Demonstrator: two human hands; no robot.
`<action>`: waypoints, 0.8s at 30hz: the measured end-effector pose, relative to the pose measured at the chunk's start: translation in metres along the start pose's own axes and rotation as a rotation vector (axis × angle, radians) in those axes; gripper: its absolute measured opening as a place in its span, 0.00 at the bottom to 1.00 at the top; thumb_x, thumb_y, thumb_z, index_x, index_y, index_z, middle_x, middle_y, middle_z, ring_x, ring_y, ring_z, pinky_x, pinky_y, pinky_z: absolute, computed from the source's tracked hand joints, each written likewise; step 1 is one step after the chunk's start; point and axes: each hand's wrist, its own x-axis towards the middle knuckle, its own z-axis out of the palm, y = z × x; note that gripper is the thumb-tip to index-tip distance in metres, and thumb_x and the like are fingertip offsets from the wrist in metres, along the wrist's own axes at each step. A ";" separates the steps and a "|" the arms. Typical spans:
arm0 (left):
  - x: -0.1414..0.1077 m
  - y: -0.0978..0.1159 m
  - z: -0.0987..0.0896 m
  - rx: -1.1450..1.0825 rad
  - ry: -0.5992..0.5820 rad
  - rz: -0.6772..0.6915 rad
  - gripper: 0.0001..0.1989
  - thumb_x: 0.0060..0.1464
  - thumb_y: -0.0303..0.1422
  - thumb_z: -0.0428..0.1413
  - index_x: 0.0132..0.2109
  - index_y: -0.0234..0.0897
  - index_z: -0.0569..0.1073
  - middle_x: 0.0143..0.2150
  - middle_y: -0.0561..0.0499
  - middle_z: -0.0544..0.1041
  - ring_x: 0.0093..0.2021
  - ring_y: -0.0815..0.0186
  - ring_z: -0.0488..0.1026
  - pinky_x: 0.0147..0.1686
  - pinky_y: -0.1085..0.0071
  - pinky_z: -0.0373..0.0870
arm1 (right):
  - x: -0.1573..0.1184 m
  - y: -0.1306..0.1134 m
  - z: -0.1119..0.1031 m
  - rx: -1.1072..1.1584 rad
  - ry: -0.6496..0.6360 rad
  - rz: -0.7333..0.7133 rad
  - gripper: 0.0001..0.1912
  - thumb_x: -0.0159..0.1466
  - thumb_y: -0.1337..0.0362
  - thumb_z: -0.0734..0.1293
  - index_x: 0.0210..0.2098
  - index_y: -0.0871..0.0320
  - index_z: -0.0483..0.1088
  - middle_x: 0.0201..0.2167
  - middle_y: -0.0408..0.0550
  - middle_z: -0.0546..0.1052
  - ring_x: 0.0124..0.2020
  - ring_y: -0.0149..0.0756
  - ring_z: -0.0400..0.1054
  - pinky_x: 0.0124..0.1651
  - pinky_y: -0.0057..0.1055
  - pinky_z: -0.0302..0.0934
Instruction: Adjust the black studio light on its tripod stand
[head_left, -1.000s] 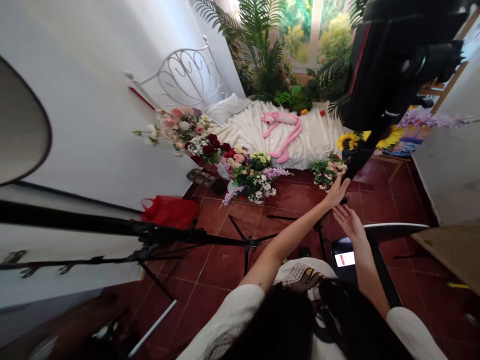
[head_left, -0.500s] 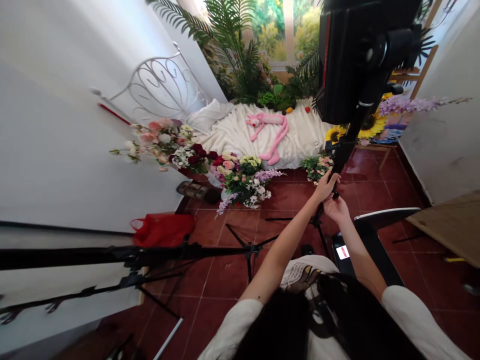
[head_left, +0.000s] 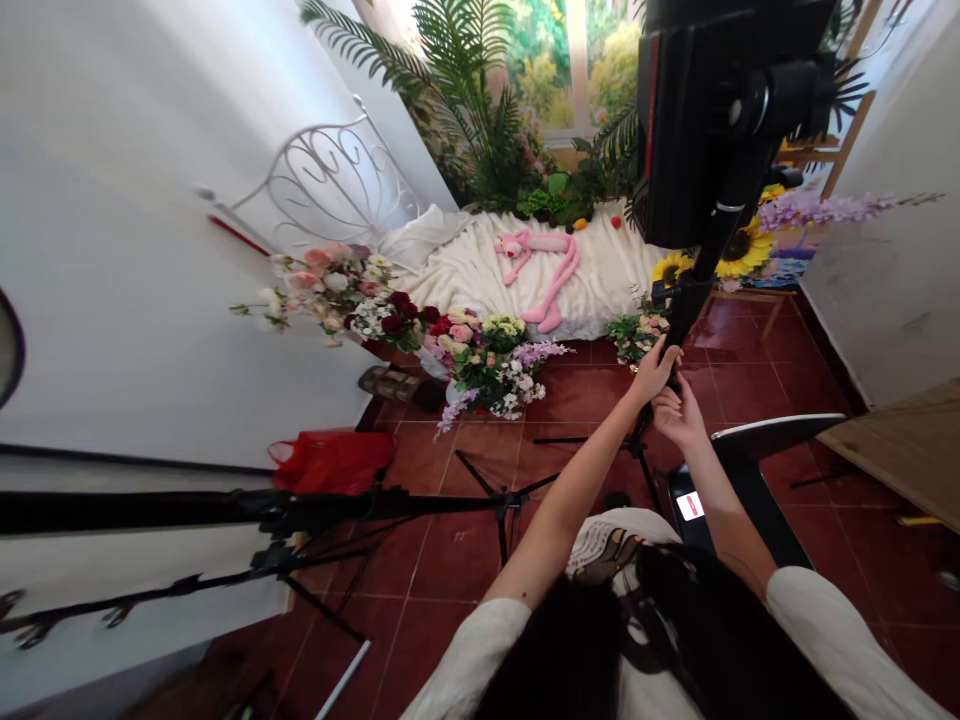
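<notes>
A black light stand (head_left: 691, 295) rises in front of me at the right, with a large black lamp (head_left: 694, 130) at its top. My left hand (head_left: 655, 370) is wrapped round the stand's pole below a clamp joint. Just below and to the right, my right hand (head_left: 679, 412) has its fingers bent at the lower part of the same pole, near a small knob. What exactly its fingers pinch there is too small to tell.
A white-draped bed (head_left: 600, 280) bears a pink plush toy (head_left: 546, 245). Flowers (head_left: 495, 365) stand before it. A second black stand (head_left: 315, 510) crosses the left side near a red bag (head_left: 337, 460). A black chair (head_left: 750, 490) is close on the right.
My right hand has shifted slightly, its fingers now higher against the pole. My left hand stays on the pole. The view has moved a little.
</notes>
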 end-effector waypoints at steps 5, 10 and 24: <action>-0.001 0.008 0.001 -0.041 0.002 -0.018 0.28 0.58 0.60 0.52 0.36 0.37 0.71 0.29 0.53 0.71 0.31 0.71 0.68 0.36 0.73 0.67 | 0.004 0.004 0.000 0.141 -0.073 0.000 0.28 0.72 0.63 0.65 0.20 0.54 0.46 0.14 0.32 0.51 0.15 0.23 0.49 0.15 0.20 0.47; -0.001 0.011 0.001 -0.061 0.004 -0.073 0.27 0.58 0.59 0.54 0.36 0.37 0.71 0.30 0.53 0.71 0.30 0.71 0.68 0.35 0.73 0.67 | 0.014 0.010 -0.005 0.269 -0.122 -0.105 0.28 0.72 0.64 0.63 0.20 0.53 0.44 0.14 0.31 0.45 0.13 0.22 0.42 0.14 0.23 0.39; 0.002 0.003 0.000 -0.015 0.001 -0.023 0.27 0.60 0.57 0.52 0.37 0.35 0.73 0.31 0.52 0.74 0.32 0.71 0.70 0.39 0.73 0.69 | 0.011 0.007 -0.006 0.033 -0.155 -0.147 0.24 0.70 0.69 0.65 0.22 0.54 0.48 0.16 0.30 0.49 0.14 0.19 0.43 0.15 0.15 0.42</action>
